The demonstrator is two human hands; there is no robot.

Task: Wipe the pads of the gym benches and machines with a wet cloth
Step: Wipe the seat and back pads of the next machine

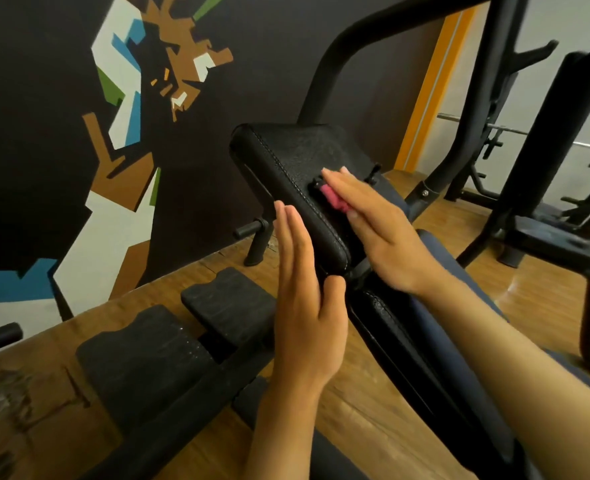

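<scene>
The left hand (300,292) lies flat with straight fingers against the near side of a black stitched pad (293,178), thumb at its lower corner, holding nothing. The right hand (380,230) presses a pink cloth (333,199) onto the pad's top face with flat fingers; most of the cloth is hidden beneath them. The floor (373,420) is wood plank. Behind stands a dark wall (37,98) with an angular mural. Black footplates (169,344) sit low at left, a rack (494,98) at right.
</scene>
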